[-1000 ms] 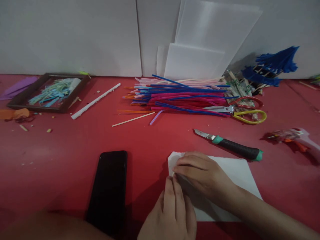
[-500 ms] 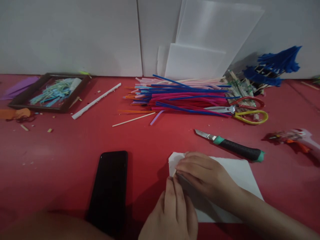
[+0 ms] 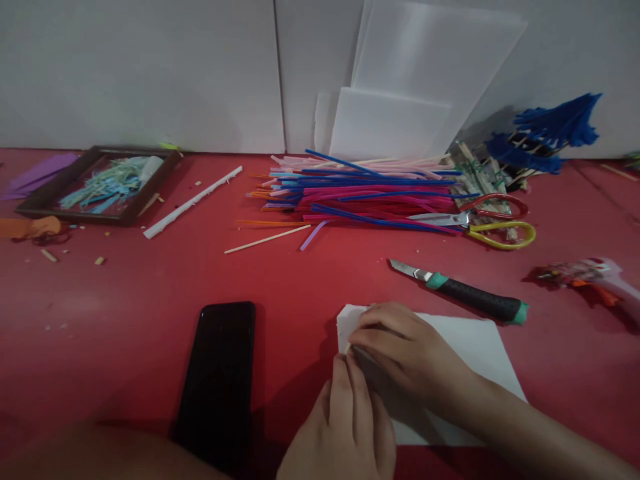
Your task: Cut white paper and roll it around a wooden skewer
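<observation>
A white sheet (image 3: 470,340) lies on the red table, partly under both hands. Near its left edge a small end of a thin pale stick (image 3: 349,347) shows between the fingertips; the rest of it is hidden. My left hand (image 3: 345,420), at the bottom centre, is closed with its fingers together on the stick. From the right, my right hand (image 3: 405,340) reaches over the sheet, its fingers bent and pinching the stick just beyond the left fingertips. A black phone (image 3: 217,380) lies to the left of my hands.
A green and black knife (image 3: 475,297) lies beyond the sheet. Behind it are scissors (image 3: 500,235) on a pile of coloured pipe cleaners (image 3: 370,193). A glue gun (image 3: 600,273) is at the right, a brown frame (image 3: 125,215) at the back left, a white rolled stick (image 3: 193,203) beside it.
The fingers of my right hand have shifted slightly left and bent a little more. My left hand stays nearly still.
</observation>
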`<state>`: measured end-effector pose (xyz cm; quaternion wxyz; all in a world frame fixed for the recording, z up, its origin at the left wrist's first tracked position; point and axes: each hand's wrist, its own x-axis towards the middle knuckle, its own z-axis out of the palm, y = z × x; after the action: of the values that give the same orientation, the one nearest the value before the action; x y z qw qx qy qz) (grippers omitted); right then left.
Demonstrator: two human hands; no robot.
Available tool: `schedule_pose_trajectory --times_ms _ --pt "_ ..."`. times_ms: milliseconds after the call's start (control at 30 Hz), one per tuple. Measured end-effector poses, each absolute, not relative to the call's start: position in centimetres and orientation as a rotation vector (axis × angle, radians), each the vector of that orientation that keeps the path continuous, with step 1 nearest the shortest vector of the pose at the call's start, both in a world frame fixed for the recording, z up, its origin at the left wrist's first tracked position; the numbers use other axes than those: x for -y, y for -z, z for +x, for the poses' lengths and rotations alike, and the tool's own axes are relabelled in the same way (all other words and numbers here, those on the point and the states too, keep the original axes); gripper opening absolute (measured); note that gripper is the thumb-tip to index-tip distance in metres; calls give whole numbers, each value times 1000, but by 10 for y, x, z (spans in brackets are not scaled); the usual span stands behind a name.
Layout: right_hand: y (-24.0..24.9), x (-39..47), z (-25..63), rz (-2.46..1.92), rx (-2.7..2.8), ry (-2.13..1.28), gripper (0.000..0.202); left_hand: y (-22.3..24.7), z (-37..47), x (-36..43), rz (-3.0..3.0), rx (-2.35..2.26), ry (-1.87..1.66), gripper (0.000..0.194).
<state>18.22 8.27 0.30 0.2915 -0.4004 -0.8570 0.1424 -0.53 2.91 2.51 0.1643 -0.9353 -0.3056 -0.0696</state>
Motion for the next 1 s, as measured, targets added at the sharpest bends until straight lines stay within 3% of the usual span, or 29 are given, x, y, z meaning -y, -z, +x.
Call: schedule_pose_trajectory --times_ms 1000 --pt "-5 -82 181 -1087 2254 -325 21 -25 -6 -29 -2662 866 187 21"
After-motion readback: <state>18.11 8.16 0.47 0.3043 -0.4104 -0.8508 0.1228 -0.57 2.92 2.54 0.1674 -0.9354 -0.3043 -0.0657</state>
